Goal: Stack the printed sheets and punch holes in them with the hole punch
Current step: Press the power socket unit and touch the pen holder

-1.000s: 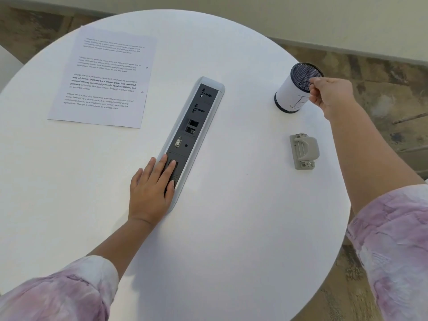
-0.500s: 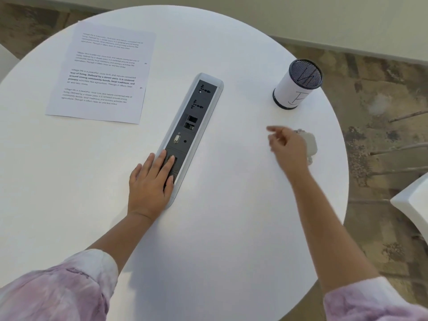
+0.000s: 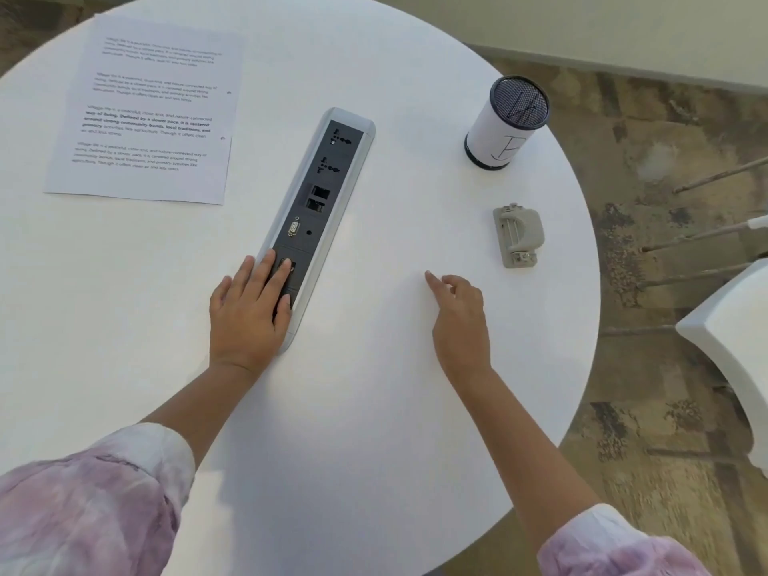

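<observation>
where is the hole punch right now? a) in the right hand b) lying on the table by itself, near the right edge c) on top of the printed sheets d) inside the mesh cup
b: the hole punch lies alone on the table, beyond the empty right hand and nearer than the mesh cup.
</observation>
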